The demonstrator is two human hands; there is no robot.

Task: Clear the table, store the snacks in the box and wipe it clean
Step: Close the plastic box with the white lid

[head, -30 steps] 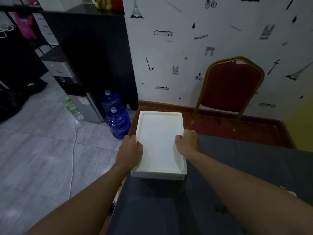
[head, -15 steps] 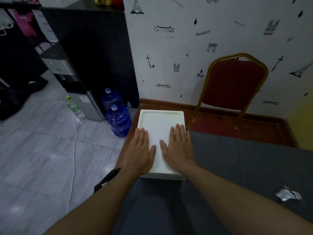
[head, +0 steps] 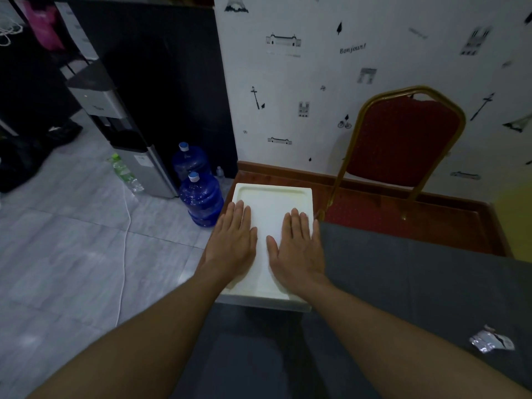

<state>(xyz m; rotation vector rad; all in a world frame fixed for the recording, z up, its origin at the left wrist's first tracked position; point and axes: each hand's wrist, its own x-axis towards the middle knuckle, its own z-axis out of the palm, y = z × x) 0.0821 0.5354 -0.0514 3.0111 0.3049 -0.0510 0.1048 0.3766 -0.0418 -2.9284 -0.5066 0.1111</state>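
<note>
Head view: both hands lie flat, palms down, on the white lid of the box, which sits at the far left corner of the tabletop. The left hand presses near the lid's left edge and the right hand near its right edge, fingers straight and close together, gripping nothing (the two hands are apart, with a strip of bare lid between the thumbs). A dark grey cloth covers the tabletop, leaving a band of reddish wood bare along the far edge. A crumpled silver wrapper lies on the cloth toward the right edge, well apart from the box. Behind the far edge stands a red chair with a gold frame. On the floor to the left, two blue water bottles stand beside a water dispenser.
</note>
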